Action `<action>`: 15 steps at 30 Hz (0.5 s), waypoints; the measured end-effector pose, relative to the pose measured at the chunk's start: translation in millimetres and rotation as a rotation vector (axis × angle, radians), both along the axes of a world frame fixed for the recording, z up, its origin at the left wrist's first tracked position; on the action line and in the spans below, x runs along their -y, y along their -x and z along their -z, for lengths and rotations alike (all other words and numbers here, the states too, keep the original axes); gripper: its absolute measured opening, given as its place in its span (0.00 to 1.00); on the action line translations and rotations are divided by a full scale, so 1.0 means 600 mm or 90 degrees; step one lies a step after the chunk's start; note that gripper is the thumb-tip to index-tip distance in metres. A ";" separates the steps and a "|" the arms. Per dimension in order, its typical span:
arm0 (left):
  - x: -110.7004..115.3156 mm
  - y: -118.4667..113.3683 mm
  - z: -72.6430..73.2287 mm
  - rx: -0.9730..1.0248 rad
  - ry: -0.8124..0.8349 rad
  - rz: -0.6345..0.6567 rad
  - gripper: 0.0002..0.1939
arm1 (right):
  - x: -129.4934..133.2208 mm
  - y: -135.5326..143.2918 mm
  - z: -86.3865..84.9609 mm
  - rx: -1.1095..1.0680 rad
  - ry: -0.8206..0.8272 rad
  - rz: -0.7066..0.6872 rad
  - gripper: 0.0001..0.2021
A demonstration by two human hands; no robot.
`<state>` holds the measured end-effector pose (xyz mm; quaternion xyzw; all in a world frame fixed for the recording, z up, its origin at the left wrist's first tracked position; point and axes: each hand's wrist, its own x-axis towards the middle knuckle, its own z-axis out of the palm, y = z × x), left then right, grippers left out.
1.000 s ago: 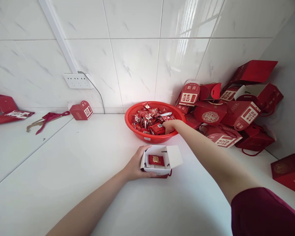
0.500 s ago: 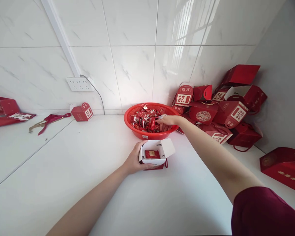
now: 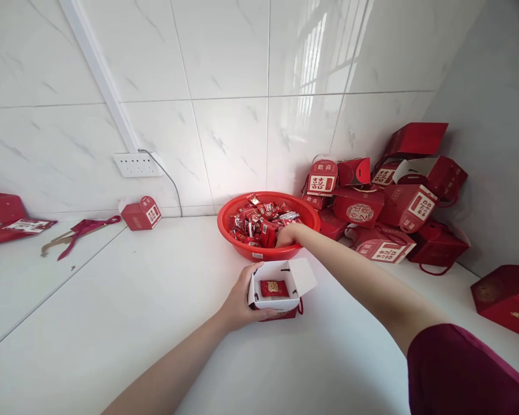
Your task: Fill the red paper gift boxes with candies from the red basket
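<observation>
The box [image 3: 274, 304] stands just in front of the basket [image 3: 312, 222], on the near side, and seems barely begun: one red packet [image 3: 274, 288] shows on its floor, with bare space around it, and its white flap [image 3: 303, 276] is folded outward, so the closing looks undone. The person's left hand [image 3: 242, 302] grips the box, thumb along the front wall and the other fingers round the side. The right hand [image 3: 286, 235] is down among the wrapped sweets [image 3: 253, 216] in the basket; its fingertips are hidden, so how far they are open, or whether they have hold of anything, cannot be told. Plenty of sweets remain in the basket. To its right lies a pile of red boxes [image 3: 358, 207], at least one open; whether any are filled cannot be seen.
</observation>
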<state>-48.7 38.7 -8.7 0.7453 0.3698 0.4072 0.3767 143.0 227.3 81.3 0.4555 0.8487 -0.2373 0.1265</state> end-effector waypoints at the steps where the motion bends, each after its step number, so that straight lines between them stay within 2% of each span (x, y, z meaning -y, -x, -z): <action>1: -0.001 0.001 0.001 0.006 0.001 0.001 0.53 | -0.001 -0.005 -0.002 -0.007 0.026 -0.001 0.15; 5: -0.003 0.003 0.007 0.034 0.006 0.003 0.53 | 0.000 -0.029 -0.017 -0.124 0.059 -0.016 0.16; 7: -0.003 0.002 0.009 0.048 0.008 0.002 0.53 | 0.002 -0.037 -0.019 -0.242 0.070 -0.012 0.18; 11: -0.001 -0.001 0.009 0.056 0.008 -0.004 0.53 | -0.001 -0.041 -0.006 -0.597 0.287 0.084 0.17; 13: -0.001 -0.001 0.008 0.053 0.006 -0.008 0.53 | -0.003 -0.039 0.001 -0.676 0.361 0.131 0.15; 15: -0.001 -0.001 0.008 0.046 0.004 -0.009 0.53 | -0.004 -0.038 0.003 -0.695 0.370 0.160 0.14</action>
